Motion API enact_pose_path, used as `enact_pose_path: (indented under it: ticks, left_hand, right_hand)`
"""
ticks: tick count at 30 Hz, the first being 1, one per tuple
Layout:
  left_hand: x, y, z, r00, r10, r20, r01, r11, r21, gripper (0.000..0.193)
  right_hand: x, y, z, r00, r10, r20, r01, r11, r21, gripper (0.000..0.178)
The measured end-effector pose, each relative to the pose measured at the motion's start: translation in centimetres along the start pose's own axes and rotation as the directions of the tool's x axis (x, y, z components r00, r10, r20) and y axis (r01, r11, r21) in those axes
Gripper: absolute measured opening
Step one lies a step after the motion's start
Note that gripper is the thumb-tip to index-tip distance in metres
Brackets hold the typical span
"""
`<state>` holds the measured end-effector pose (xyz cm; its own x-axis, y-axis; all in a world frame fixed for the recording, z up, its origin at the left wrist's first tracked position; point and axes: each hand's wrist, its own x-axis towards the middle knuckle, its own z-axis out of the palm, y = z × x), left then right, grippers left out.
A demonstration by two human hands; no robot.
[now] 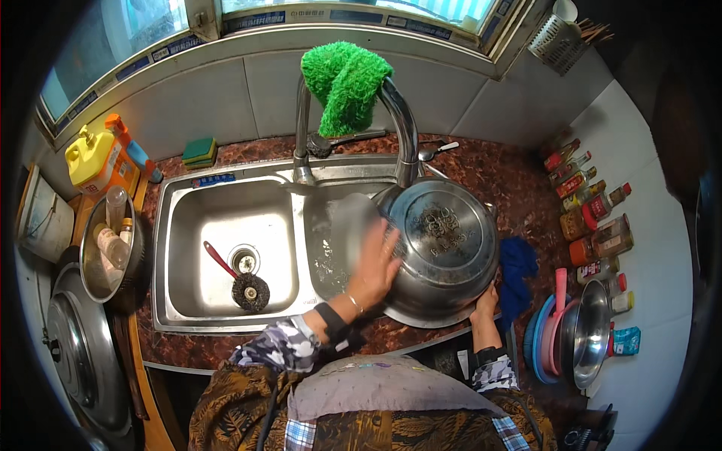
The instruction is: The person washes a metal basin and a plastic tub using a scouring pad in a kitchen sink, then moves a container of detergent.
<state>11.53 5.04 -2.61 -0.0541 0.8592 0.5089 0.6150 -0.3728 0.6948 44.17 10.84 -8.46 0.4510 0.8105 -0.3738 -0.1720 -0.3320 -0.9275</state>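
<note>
Steel pot (444, 233) lies bottom-up at the sink's (226, 325) right side. Right hand (486, 302) grips its rim; left hand (374, 267) meets its side, grip indeterminable. Apparent step: steadying; next move likely requires firm rim support.

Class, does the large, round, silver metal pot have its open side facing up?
No, the pot is turned over, its dark-marked base facing up.
</note>
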Motion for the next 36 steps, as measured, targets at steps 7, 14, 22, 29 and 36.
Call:
enact_pose_path:
  ticks: [7,14,22,29,36]
  left_hand:
    - [5.6,-3.1,0.3,0.998,-0.063,0.026,0.057,0.983,0.173,0.047]
    - [10.5,-9.1,0.7,0.953,-0.048,0.298,0.026,0.997,0.075,0.044]
    - [4.7,-2.1,-2.8,0.933,0.011,0.36,0.024,0.995,-0.094,0.055]
    - [12.6,-6.7,-2.4,0.76,-0.165,0.629,0.071,0.983,0.171,0.039]
    - [8.0,-5.7,0.4,0.914,-0.266,0.307,0.339,0.915,-0.218,0.048]
  right_hand:
    - [-0.1,-1.9,0.1,0.994,-0.005,0.113,0.001,0.999,0.037,0.046]
    - [0.9,-0.8,-0.5,0.999,-0.002,0.053,0.007,0.995,-0.095,0.047]
    - [5.4,-5.2,-1.4,0.953,-0.111,0.28,0.177,0.96,-0.219,0.042]
    - [9.6,-7.7,1.9,0.917,-0.12,0.381,0.29,0.855,-0.43,0.039]
    - [12.1,-12.0,1.6,0.731,-0.428,0.532,0.64,0.156,-0.753,0.044]
